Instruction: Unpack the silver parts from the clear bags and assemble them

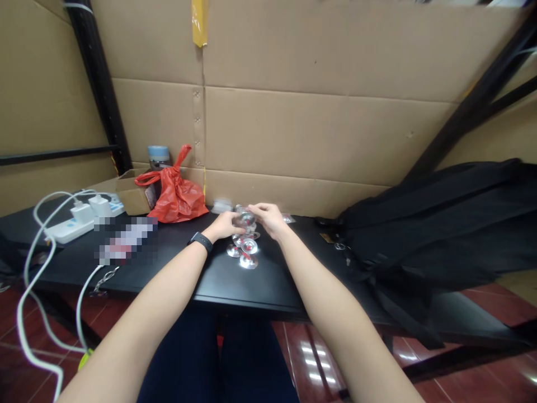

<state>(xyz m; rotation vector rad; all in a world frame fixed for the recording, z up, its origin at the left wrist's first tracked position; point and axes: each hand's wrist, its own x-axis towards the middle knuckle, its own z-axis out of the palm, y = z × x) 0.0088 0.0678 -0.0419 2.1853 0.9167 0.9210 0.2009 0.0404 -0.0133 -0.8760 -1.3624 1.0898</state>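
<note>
Several clear round discs with red marks (249,261) lie in a loose cluster on the black table (251,288). Just behind them, my left hand (223,225) is closed on the left side of a clear round disc (246,219), its wrist wearing a black band. My right hand (268,217) has its fingers pinched at the same disc's upper right edge. Parts of the held disc are covered by fingers, and blur hides its detail.
A red plastic bag (178,198), an open cardboard box (133,196) and a blue-lidded jar (158,155) stand at the back left. Further left is a white power strip (75,226) with cables. A black backpack (440,224) fills the right side. Cardboard (293,134) walls the back.
</note>
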